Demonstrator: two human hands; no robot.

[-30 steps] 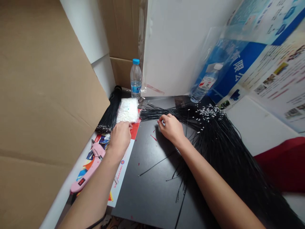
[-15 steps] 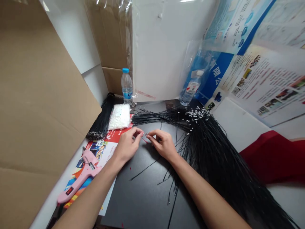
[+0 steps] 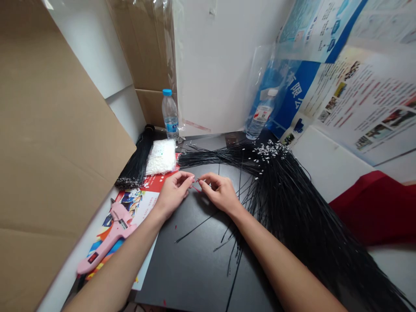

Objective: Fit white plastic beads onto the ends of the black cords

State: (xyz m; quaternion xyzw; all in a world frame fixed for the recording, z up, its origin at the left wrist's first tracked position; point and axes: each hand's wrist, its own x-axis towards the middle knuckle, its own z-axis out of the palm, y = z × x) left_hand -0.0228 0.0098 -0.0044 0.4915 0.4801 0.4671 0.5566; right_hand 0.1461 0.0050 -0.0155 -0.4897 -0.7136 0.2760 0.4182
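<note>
My left hand point(image 3: 175, 190) is closed in a pinch on a tiny whitish piece at the fingertips, too small to name. Facing it, my right hand point(image 3: 219, 190) pinches the end of a thin black wire; its dark tip points toward the left fingertips. The two hands are almost touching above the dark tabletop point(image 3: 195, 251). A short red strand shows just below the fingertips. Close by on the right spreads a large bundle of black wires point(image 3: 292, 208) with small white connectors point(image 3: 271, 150) at their ends. More black wires point(image 3: 217, 156) lie crosswise behind my hands.
A pink glue gun point(image 3: 108, 238) lies on a colourful printed sheet point(image 3: 147, 216) at left. Behind are a bag of small white pieces point(image 3: 161, 157), another black wire bundle point(image 3: 138, 160) and two water bottles point(image 3: 170, 115). Cardboard point(image 3: 65, 130) stands at left, red cloth point(image 3: 373, 208) at right.
The view has shifted slightly. My hands keep nearly the same pinching pose, with the fingertips a little closer together.
</note>
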